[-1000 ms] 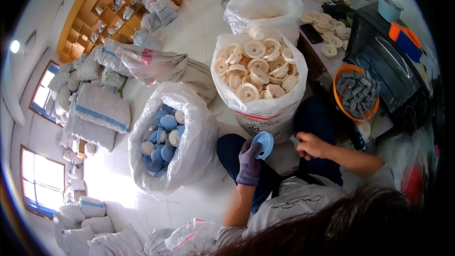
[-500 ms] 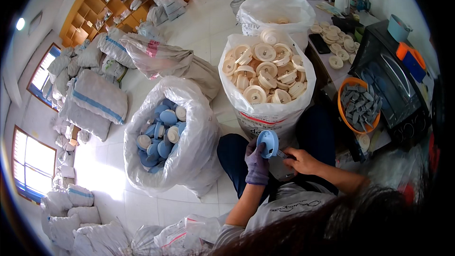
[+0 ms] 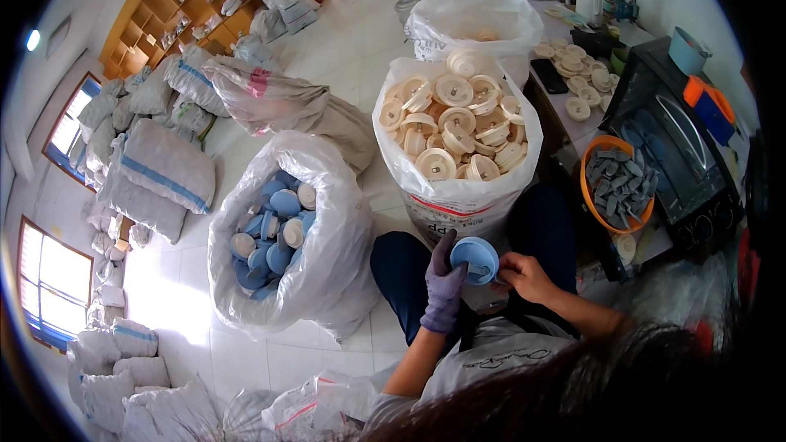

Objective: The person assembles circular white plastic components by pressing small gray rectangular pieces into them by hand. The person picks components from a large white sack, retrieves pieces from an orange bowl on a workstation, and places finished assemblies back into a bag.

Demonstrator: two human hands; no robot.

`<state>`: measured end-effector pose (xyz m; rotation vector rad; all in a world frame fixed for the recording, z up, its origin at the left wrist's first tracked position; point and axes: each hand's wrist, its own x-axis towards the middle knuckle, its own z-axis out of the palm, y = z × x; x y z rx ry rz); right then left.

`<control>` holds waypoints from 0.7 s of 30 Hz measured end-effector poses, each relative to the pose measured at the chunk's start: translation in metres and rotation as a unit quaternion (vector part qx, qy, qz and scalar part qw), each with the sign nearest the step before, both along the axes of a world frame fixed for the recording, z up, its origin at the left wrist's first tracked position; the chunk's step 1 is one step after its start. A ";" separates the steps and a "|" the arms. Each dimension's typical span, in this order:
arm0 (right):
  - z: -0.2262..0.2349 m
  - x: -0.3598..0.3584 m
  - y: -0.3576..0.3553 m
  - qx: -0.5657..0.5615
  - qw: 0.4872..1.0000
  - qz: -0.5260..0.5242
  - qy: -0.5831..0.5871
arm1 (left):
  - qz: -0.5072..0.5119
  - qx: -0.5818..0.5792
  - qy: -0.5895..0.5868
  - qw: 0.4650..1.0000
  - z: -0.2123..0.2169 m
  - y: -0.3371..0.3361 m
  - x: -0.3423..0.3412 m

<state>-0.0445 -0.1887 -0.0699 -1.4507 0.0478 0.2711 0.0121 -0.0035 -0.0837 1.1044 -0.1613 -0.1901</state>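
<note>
My left hand [image 3: 443, 293], in a purple-grey glove, grips a round light-blue plastic cap [image 3: 477, 252] from its left side, above my lap. The cap's hollow inside faces up, with a dark grey part in its lower portion. At the cap's right edge, my bare right hand [image 3: 526, 277] is closed, fingertips pinched together. What sits between those fingertips is too small and hidden to make out. Just beyond my knees stands a white sack [image 3: 458, 193] full of cream round plastic pieces [image 3: 452, 124].
Left of my knees, a clear plastic-lined sack [image 3: 332, 258] holds blue and white caps [image 3: 278, 255]. At right, an orange basket [image 3: 586, 188] of grey parts [image 3: 618, 182] stands by a black oven [image 3: 684, 155]. A phone [image 3: 548, 76] and cream pieces lie on the table. Stuffed sacks [image 3: 168, 165] pile up far left.
The cap has turned so its inside faces up more, and it sits slightly lower and further right. My right hand has come up against its edge; the grey piece seen there earlier is mostly hidden.
</note>
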 end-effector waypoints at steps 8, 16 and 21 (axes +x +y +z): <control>0.024 -0.014 0.006 -0.013 1.000 0.020 0.017 | -0.070 0.085 -0.013 0.994 0.016 0.003 -0.010; 0.013 -0.017 0.001 -0.077 0.996 -0.018 -0.049 | -0.164 0.161 -0.048 0.972 0.032 0.005 -0.005; 0.012 -0.018 0.007 -0.035 0.997 -0.064 0.027 | -0.139 0.139 -0.090 0.976 0.037 0.001 -0.010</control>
